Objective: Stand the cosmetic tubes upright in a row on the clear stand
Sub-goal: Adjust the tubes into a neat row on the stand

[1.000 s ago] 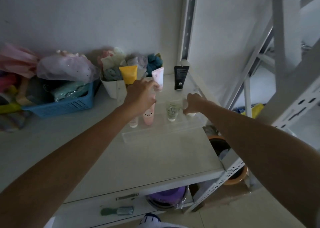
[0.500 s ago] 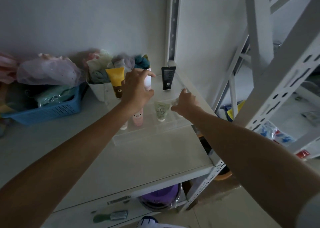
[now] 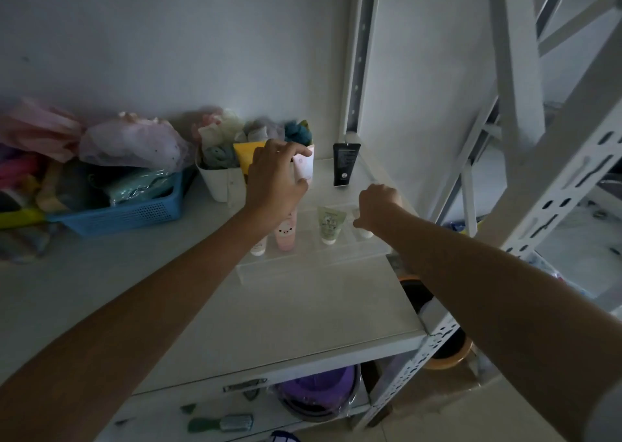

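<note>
Both your arms are stretched out over the white shelf (image 3: 303, 310), and the clear stand (image 3: 323, 256) is the landmark here, sitting toward the shelf's right end. Your left hand (image 3: 274, 182) is up at the stand's back row, thumb and fingers clamped on the pale pink tube (image 3: 304, 167), which stands nearly upright. Right beside it on the left, half behind your hand, there's the yellow tube (image 3: 247, 154). To its right, apart from your fingers, the black tube (image 3: 345, 164) stands tall at the stand's back right.

Down on the front row: a small white tube (image 3: 259, 244) at the left end, mostly hidden under your wrist, then the pink tube with a little face (image 3: 285, 234), then the green tube (image 3: 330, 223), all cap-down. Your right hand (image 3: 378, 207) is curled at the front row's right end, over a pale tube (image 3: 363, 229); I cannot tell whether the fingers are closed on it or just resting against it.

Left of the stand sits a white bin (image 3: 220, 179) stuffed with cloth, and further left a blue basket (image 3: 134, 206).
</note>
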